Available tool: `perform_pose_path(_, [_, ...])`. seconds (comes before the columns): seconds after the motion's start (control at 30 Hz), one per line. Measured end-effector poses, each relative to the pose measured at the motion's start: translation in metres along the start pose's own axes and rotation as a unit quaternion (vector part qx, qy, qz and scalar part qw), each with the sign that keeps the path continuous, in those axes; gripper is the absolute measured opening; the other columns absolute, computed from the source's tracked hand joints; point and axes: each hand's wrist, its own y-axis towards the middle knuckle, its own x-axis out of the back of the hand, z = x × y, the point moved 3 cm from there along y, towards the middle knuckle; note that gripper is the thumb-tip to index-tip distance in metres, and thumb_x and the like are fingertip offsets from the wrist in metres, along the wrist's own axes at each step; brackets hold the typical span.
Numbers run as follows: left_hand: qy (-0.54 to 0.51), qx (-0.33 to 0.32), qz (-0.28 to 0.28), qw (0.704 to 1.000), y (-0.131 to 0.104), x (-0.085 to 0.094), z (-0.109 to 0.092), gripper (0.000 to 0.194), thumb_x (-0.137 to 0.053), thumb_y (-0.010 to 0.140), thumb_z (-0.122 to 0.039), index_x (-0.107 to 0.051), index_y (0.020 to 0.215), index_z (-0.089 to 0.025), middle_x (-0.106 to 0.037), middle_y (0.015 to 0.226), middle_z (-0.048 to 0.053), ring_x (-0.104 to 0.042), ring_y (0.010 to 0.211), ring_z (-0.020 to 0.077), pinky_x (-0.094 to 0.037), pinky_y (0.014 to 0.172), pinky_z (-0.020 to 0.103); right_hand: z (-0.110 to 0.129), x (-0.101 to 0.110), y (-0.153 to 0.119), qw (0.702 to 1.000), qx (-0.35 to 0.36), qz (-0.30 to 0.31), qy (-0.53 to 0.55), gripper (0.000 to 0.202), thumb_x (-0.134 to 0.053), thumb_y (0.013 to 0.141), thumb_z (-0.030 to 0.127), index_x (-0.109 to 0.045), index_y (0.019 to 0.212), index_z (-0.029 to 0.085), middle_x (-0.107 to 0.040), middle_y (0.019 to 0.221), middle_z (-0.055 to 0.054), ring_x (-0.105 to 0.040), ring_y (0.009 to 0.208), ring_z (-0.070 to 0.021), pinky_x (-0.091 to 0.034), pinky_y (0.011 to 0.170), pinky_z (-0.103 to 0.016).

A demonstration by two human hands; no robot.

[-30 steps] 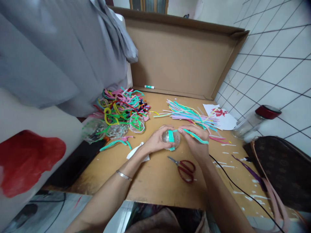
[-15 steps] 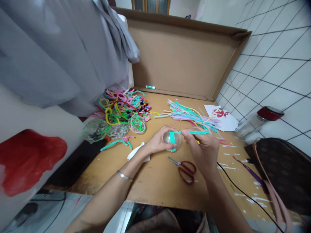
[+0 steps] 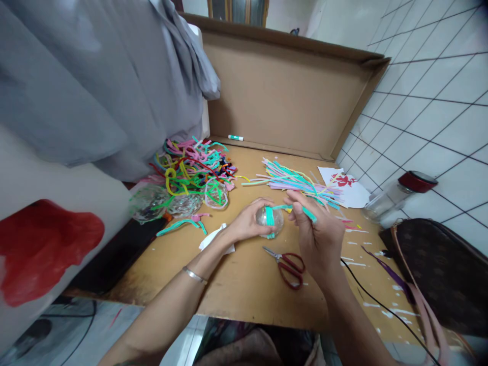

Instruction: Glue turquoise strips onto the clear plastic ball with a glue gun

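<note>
My left hand (image 3: 247, 222) is wrapped round a clear ball (image 3: 279, 221) above the middle of the table. Turquoise pipe cleaner (image 3: 270, 219) runs in side-by-side bands over the ball. A loose length of it stretches off the top to the right, where the fingers of my right hand (image 3: 314, 226) are closed on it, its end (image 3: 309, 215) sticking out past them. Red-handled scissors (image 3: 292, 267) lie just below the hands, blades to the upper left. A bundle of pastel pipe cleaners (image 3: 301, 180) lies behind my right hand.
Tangled coloured pipe cleaners (image 3: 194, 168) and a wire ball (image 3: 216, 194) are at left. White paper (image 3: 219, 239) lies by my left wrist. A cardboard panel (image 3: 274, 91) stands behind. At right are a glass bottle (image 3: 389, 201), a brown bag (image 3: 438, 274) and a black cable (image 3: 381, 300).
My right hand has shifted its hold on the turquoise pipe cleaner, whose free end now points down to the right. My left hand and the ball have hardly moved.
</note>
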Motion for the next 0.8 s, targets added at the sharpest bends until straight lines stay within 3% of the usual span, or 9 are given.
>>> perform_pose_path(0.17, [-0.012, -0.005, 0.001, 1.0, 0.001, -0.001, 0.001, 0.052, -0.078, 0.065, -0.027, -0.059, 0.112, -0.017, -0.06, 0.122, 0.011, -0.056, 0.119, 0.028, -0.041, 0.106, 0.043, 0.015, 0.008, 0.006, 0.999, 0.024, 0.001, 0.022, 0.019, -0.052, 0.092, 0.019, -0.068, 0.081, 0.023, -0.072, 0.083, 0.0, -0.067, 0.08, -0.0139, -0.051, 0.074, -0.028])
perform_pose_path(0.37, [-0.001, 0.0, 0.003, 1.0, 0.0, -0.001, 0.001, 0.054, -0.078, 0.065, -0.026, -0.058, 0.114, -0.017, -0.059, 0.123, 0.012, -0.055, 0.119, 0.0283, -0.04, 0.107, 0.044, 0.012, 0.003, 0.008, 0.999, -0.031, -0.014, 0.011, 0.043, -0.054, 0.091, 0.027, -0.047, 0.05, 0.019, -0.05, 0.051, 0.003, -0.046, 0.051, -0.008, -0.036, 0.052, -0.024])
perform_pose_path(0.43, [0.0, 0.003, 0.002, 1.0, 0.0, -0.001, 0.001, 0.056, -0.078, 0.064, -0.026, -0.058, 0.115, -0.017, -0.059, 0.123, 0.012, -0.055, 0.118, 0.028, -0.041, 0.106, 0.044, 0.007, 0.0, 0.01, 0.994, -0.092, 0.0, 0.054, 0.045, -0.053, 0.092, 0.036, -0.05, 0.051, 0.018, -0.047, 0.047, 0.004, -0.043, 0.046, -0.007, -0.035, 0.049, -0.023])
perform_pose_path(0.57, [-0.002, 0.003, -0.001, 1.0, 0.0, 0.0, -0.001, 0.058, -0.078, 0.064, -0.026, -0.057, 0.117, -0.018, -0.059, 0.124, 0.01, -0.057, 0.116, 0.0276, -0.042, 0.105, 0.044, 0.001, -0.004, 0.018, 0.958, -0.212, 0.027, 0.19, 0.049, -0.051, 0.09, 0.054, -0.061, 0.059, 0.017, -0.056, 0.048, 0.002, -0.051, 0.043, -0.0082, -0.043, 0.045, -0.021])
perform_pose_path(0.8, [-0.01, 0.012, 0.002, 1.0, -0.001, 0.0, -0.004, 0.056, -0.076, 0.065, -0.026, -0.057, 0.118, -0.019, -0.061, 0.123, 0.009, -0.058, 0.115, 0.0267, -0.044, 0.103, 0.044, 0.0, -0.011, 0.024, 0.933, -0.248, 0.038, 0.259, 0.056, -0.051, 0.087, 0.062, -0.062, 0.057, 0.016, -0.063, 0.053, -0.002, -0.058, 0.045, -0.0097, -0.05, 0.046, -0.022])
